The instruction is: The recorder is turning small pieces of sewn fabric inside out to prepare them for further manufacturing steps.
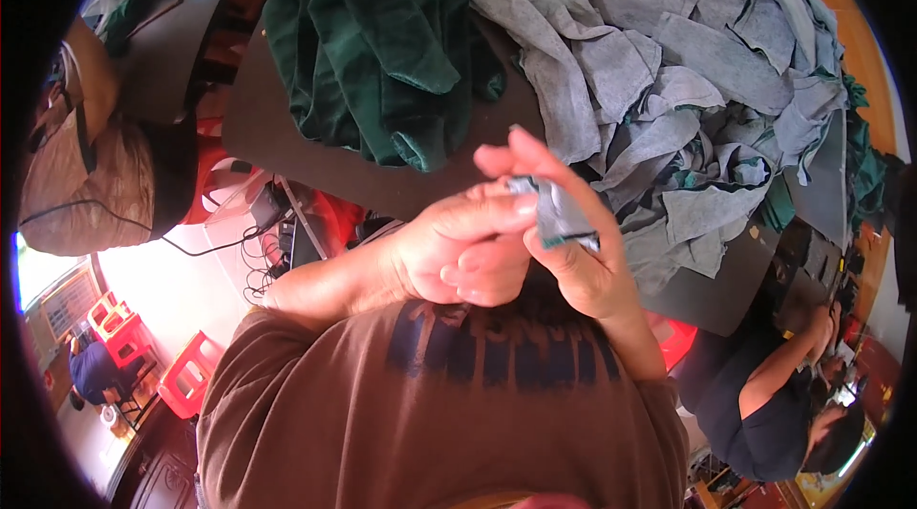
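Note:
In front of my chest, both hands hold a small grey fabric piece (562,213) with a dark green edge. My left hand (468,246) is closed, pinching the piece's left edge between thumb and forefinger, the other fingers curled in. On the other side, my right hand (597,270) has its thumb at the lower edge of the cloth and its fingers stretched up behind it. Beyond the hands lies a heap of grey fabric pieces (716,70), some showing green edges. A bundle of dark green fabric (377,60) rests left of that heap.
A dark table (253,117) carries both fabric piles. Tangled cables and a black adapter (269,208) are at its left edge. Red plastic stools (188,375) stand on the floor at left. One person (91,175) sits at far left, another (755,394) at lower right.

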Tool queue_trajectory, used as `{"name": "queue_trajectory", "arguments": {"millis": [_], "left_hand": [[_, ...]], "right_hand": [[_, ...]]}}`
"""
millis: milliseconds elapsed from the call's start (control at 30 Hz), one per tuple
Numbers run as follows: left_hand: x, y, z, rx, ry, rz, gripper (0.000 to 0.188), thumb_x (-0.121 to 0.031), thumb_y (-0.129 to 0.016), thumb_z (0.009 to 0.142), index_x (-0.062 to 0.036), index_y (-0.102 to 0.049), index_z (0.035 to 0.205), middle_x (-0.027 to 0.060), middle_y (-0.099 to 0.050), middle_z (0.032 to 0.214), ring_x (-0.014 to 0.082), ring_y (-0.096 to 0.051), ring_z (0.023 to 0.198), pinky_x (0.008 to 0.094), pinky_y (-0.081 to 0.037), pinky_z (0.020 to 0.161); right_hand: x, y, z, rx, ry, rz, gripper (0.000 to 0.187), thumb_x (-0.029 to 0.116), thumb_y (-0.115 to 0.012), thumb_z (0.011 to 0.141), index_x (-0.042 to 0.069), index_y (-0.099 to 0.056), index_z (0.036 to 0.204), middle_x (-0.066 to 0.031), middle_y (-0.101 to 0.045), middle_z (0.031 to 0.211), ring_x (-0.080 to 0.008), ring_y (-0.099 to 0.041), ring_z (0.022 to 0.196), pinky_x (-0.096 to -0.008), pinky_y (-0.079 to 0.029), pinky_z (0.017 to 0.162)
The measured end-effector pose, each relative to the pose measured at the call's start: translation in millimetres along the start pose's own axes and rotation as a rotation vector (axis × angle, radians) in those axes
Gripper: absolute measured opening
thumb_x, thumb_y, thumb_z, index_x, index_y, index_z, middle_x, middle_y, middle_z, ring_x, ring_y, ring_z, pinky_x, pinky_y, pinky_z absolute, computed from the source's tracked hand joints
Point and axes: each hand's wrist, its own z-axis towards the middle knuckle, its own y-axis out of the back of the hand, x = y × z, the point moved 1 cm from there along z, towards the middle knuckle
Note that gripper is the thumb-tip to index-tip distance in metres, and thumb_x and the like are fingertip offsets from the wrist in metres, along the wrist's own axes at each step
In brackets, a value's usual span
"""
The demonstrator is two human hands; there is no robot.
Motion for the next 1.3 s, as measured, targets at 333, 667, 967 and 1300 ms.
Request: {"name": "queue_trajectory", "arguments": {"millis": [333,667,967,1300], "left_hand": [[-6.3,-8.2,7.4,-0.133,-0.026,0.16,0.024,-0.026,-0.044,0.096,-0.0107,-0.053,0.08,-0.0041,-0.041,0.049,0.0047,-0.033,0.033,0.0202,-0.027,0.034],[1.0,0.0,1.3,-0.086,-0.054,-0.048,0.021,-0.022,-0.049,0.094,-0.0099,-0.051,0.077,-0.005,-0.04,0.049,0.0037,-0.034,0.034,0.0201,-0.029,0.037],[-25.6,-22.5,-2.5,-0.188,0.205,0.421,0.02,-0.007,-0.069,0.076,-0.0027,-0.061,0.093,0.0027,-0.059,0.07,0.0073,-0.049,0.053,0.0218,-0.04,0.049],[-38.2,-36.9,-10.9,-0.128,-0.057,1.554,0.018,-0.006,-0.071,0.074,0.0003,-0.063,0.09,0.011,-0.043,0.116,0.0181,-0.045,0.102,0.0322,-0.037,0.089]], "right_hand": [[4.3,7.6,0.4,-0.019,0.172,-0.108,0.05,0.024,-0.045,0.095,-0.004,-0.034,0.134,-0.022,-0.045,0.129,-0.0257,-0.044,0.12,-0.0343,-0.031,0.101],[-4.0,3.7,-6.3,-0.04,0.125,-0.146,0.053,0.03,-0.041,0.095,-0.003,-0.031,0.136,-0.0239,-0.036,0.136,-0.031,-0.043,0.121,-0.0417,-0.031,0.102],[24.4,11.8,-17.4,-0.012,0.102,-0.221,0.042,0.006,-0.058,0.084,-0.003,-0.048,0.123,-0.0179,-0.047,0.124,-0.0254,-0.047,0.114,-0.0331,-0.036,0.096],[22.9,12.3,-17.5,-0.084,0.173,-0.391,0.03,-0.006,-0.064,0.071,0.0,-0.057,0.1,-0.0106,-0.059,0.094,-0.0195,-0.058,0.082,-0.0276,-0.045,0.072]]}}
